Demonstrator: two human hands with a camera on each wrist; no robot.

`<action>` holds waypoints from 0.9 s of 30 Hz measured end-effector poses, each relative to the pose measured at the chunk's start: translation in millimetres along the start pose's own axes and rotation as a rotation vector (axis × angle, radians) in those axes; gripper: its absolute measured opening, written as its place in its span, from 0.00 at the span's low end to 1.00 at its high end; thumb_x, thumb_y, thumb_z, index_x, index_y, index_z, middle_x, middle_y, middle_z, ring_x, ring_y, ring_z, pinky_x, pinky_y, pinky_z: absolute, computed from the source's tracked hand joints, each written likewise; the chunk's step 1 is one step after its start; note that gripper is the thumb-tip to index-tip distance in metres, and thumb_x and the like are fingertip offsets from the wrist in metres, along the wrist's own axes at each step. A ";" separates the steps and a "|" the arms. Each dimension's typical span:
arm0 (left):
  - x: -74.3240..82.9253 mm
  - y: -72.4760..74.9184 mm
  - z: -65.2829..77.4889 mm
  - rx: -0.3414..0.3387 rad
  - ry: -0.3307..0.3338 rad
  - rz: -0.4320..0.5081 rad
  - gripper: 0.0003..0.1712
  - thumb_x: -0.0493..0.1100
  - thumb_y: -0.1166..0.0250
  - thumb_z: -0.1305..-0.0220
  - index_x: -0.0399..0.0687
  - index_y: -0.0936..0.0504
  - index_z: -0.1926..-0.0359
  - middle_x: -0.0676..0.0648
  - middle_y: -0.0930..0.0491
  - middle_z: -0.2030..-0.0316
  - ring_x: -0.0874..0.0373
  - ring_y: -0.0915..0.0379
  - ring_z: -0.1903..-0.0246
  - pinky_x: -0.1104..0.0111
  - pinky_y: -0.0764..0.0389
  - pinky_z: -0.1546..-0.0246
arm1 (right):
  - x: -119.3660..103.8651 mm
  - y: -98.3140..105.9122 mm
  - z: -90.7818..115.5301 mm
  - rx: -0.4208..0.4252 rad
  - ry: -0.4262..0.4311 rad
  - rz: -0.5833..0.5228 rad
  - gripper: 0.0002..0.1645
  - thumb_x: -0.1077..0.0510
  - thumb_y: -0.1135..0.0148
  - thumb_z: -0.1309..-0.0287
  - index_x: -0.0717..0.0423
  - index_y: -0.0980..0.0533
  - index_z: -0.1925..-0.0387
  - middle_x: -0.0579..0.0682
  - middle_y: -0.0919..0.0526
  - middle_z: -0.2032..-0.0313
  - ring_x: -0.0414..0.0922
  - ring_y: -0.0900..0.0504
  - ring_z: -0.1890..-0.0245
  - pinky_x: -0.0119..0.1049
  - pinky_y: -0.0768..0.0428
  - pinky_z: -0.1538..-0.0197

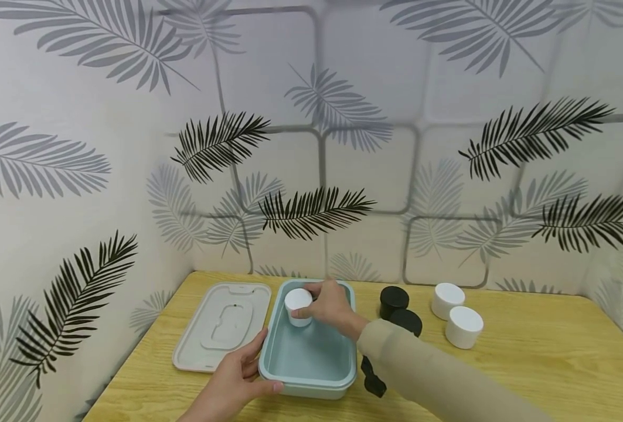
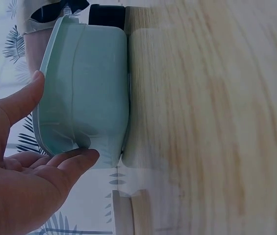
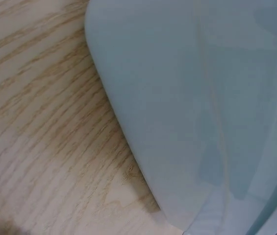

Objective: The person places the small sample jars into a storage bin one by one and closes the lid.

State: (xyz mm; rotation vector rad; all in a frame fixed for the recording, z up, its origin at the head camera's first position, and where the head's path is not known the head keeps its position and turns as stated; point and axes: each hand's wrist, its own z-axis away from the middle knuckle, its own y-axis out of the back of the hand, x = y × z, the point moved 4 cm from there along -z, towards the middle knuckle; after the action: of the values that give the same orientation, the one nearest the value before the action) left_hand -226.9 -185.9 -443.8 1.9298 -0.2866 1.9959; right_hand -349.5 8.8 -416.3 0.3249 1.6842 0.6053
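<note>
A light green plastic box (image 1: pixel 311 354) stands lidless on the table. My left hand (image 1: pixel 237 375) grips its near left side, the thumb at the rim (image 2: pixel 38 88) and the fingers against the outer wall. My right hand (image 1: pixel 329 305) reaches over into the box and holds a small white round tub (image 1: pixel 298 300) at the far left inside it. In the right wrist view only the box's outer wall (image 3: pixel 158 98) and the table show; the hand is hidden there.
Left of the box lies a pale flat lid (image 1: pixel 227 325). To the right are two black round tubs (image 1: pixel 394 298), one partly behind the right sleeve, and two white tubs (image 1: pixel 464 327). A small black object (image 1: pixel 374 384) lies by the box's near right. A patterned wall (image 1: pixel 364 176) closes the back.
</note>
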 end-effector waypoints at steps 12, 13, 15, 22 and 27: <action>-1.0 1.1 1.7 -0.003 -0.002 -0.006 0.63 0.40 0.21 0.38 0.31 0.55 0.17 0.28 0.53 0.20 0.32 0.40 0.27 0.64 0.19 0.41 | -1.1 0.8 1.9 0.004 0.037 0.085 0.26 0.63 0.11 0.57 0.64 0.13 0.54 0.54 0.10 0.63 0.46 0.16 0.63 0.40 0.16 0.59; -0.8 1.0 1.7 -0.005 -0.002 -0.001 0.63 0.40 0.21 0.38 0.31 0.55 0.17 0.28 0.53 0.20 0.32 0.40 0.27 0.64 0.19 0.42 | -1.3 0.6 1.9 0.005 0.045 0.092 0.23 0.63 0.11 0.57 0.63 0.13 0.58 0.53 0.11 0.66 0.44 0.17 0.66 0.39 0.17 0.62; -0.1 0.8 1.7 -0.009 -0.011 -0.002 0.62 0.39 0.21 0.38 0.31 0.55 0.17 0.28 0.52 0.21 0.31 0.40 0.28 0.64 0.19 0.42 | -1.6 0.7 2.2 0.014 0.051 0.095 0.21 0.63 0.12 0.57 0.63 0.13 0.61 0.52 0.12 0.68 0.42 0.20 0.68 0.36 0.19 0.65; -1.4 0.7 2.1 -0.012 -0.011 -0.005 0.62 0.39 0.21 0.37 0.31 0.55 0.17 0.27 0.51 0.21 0.31 0.38 0.28 0.62 0.18 0.42 | -6.5 8.4 3.0 0.015 -0.004 0.150 0.27 0.60 0.11 0.56 0.69 0.14 0.56 0.58 0.12 0.62 0.48 0.17 0.62 0.39 0.16 0.60; -0.4 1.5 2.3 -0.009 -0.019 -0.019 0.63 0.40 0.21 0.37 0.31 0.57 0.17 0.28 0.53 0.20 0.31 0.41 0.27 0.62 0.19 0.41 | -30.0 43.4 7.2 -0.010 0.014 0.090 0.33 0.59 0.15 0.50 0.63 0.15 0.42 0.57 0.11 0.52 0.53 0.14 0.49 0.47 0.14 0.48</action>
State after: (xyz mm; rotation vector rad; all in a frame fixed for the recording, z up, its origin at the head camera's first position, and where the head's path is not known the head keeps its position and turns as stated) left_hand -225.4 -188.2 -444.0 1.9395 -0.2808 1.9625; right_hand -341.4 30.2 -368.2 0.3919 1.6864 0.6841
